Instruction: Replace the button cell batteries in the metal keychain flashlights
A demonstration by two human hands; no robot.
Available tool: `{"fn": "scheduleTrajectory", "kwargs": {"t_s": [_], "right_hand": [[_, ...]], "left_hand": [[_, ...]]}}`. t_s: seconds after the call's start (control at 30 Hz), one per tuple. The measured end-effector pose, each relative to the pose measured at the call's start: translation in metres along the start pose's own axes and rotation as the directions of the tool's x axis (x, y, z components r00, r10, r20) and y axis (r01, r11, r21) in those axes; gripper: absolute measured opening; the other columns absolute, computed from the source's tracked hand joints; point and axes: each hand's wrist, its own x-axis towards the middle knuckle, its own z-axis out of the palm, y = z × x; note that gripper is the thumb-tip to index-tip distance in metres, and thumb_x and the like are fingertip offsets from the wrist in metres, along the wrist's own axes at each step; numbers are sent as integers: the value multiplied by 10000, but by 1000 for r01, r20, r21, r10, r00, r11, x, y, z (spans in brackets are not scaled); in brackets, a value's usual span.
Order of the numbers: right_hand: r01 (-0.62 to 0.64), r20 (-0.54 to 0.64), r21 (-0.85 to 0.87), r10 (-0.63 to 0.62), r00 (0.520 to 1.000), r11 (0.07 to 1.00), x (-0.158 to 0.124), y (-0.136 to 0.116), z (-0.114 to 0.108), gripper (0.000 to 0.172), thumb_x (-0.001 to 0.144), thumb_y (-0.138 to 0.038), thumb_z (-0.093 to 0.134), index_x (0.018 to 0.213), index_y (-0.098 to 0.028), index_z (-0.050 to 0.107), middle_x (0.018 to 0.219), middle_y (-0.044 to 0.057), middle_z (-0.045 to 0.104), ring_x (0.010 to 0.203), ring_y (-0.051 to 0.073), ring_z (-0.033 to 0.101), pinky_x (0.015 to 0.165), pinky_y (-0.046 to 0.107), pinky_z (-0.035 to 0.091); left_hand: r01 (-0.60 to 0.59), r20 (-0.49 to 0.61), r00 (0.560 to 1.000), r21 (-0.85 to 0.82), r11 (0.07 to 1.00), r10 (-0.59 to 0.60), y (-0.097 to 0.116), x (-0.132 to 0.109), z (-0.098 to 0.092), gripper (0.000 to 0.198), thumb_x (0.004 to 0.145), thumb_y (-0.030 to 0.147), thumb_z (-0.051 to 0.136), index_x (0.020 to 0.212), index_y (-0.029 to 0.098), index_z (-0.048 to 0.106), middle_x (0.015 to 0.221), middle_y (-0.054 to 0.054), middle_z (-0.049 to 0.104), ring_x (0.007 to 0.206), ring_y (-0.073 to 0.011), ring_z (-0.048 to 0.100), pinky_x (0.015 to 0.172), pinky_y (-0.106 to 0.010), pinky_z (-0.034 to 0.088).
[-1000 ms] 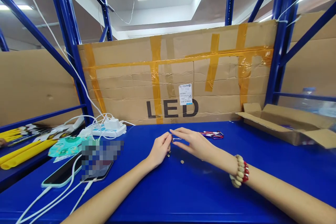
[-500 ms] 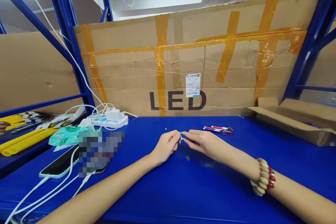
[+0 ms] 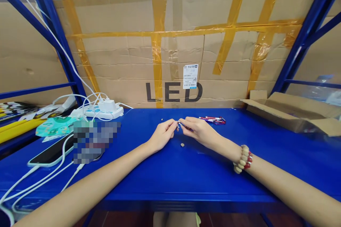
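You held a small metal piece (image 3: 178,124) between both hands, just above the blue worktop (image 3: 165,173) and near its middle. The piece was slender and silvery; it was too small to make out further. Your left hand (image 3: 161,136) was closed to a pinch, thumb and forefinger on the piece's left end, the other fingers curled under. Your right hand (image 3: 198,131) was likewise pinched on its right end, and its fingers hid part of the piece. A bead bracelet (image 3: 242,159) sat on your right wrist.

A small round part (image 3: 182,145) lay on the worktop just below the hands, apart from them. A second tiny part (image 3: 161,119) lay just beyond your left hand. A bundle of red and blue pen-like items (image 3: 214,119) lay near your right hand, on its far side.

To the left stood a white power strip (image 3: 105,112) with a charger plugged in, and white cables (image 3: 39,182) ran from it to a phone (image 3: 50,151) lying flat. A teal packet (image 3: 54,127) lay near the strip. An open cardboard box (image 3: 290,113) sat at the right, well apart from the hands. A taped cardboard sheet (image 3: 173,42) marked "LED" stood along the back. Nothing lay between the hands and the loose parts.
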Motion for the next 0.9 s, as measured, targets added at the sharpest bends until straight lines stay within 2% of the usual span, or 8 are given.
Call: {"fn": "scheduleTrajectory", "kwargs": {"t_s": [0.17,0.37,0.43,0.53,0.63,0.73,0.83,0.9], "right_hand": [[-75,-113,53,81,990,996,-1,9,-5,252,934,-260,381,924,-127,595,672,24,513,586,118,449,559,227,362],[-156,-115,140,172,978,978,1,13,-3,266,924,-270,406,988,-127,621,673,23,549,587,117,488,563,223,383],[-220,-65,128,229,971,967,1,16,0,270,923,-278,405,980,-142,631,685,28,572,596,126,505,573,234,389],[-314,79,93,308,948,945,-3,24,6,274,917,-284,410,990,-159,641,758,54,632,668,155,564,628,261,415],[-342,225,55,322,920,938,-9,31,12,276,910,-268,418,977,-169,666,821,79,662,747,179,594,691,286,433],[-352,243,18,337,910,936,-10,33,15,266,890,-276,461,974,-178,693,876,95,658,822,202,591,750,324,435],[-442,95,217,432,897,870,-4,28,12,327,890,-374,456,987,-180,701,916,85,660,865,194,591,790,334,442],[-510,46,470,557,829,720,2,19,9,414,881,-465,430,949,-169,711,838,65,678,765,162,606,717,299,469]], "left_hand": [[26,12,1000,-49,998,-25,0,2,1,372,843,528,423,918,169,489,486,102,306,432,-74,273,449,-203,244],[9,61,998,-45,999,-6,3,-1,7,360,843,499,448,912,154,526,525,84,328,465,-75,291,459,-208,231],[1,52,999,-22,1000,0,4,-2,8,336,859,475,426,907,156,519,519,83,336,466,-78,300,467,-210,248],[7,-56,998,46,999,-5,2,1,5,309,891,442,369,972,171,492,527,76,394,465,-88,341,480,-214,291],[5,-156,988,99,995,11,-2,6,-1,256,904,394,353,1009,186,462,627,49,481,523,-98,408,531,-223,345],[-9,-198,980,118,993,32,-3,9,-6,198,890,356,407,981,194,477,680,35,508,613,-109,468,605,-230,373],[-8,-201,979,153,988,39,1,8,-8,198,861,364,465,953,196,513,661,31,542,646,-127,517,615,-234,385],[-6,-174,984,197,980,41,5,7,-6,205,846,371,487,940,194,530,656,26,575,641,-135,544,603,-235,395]]}}
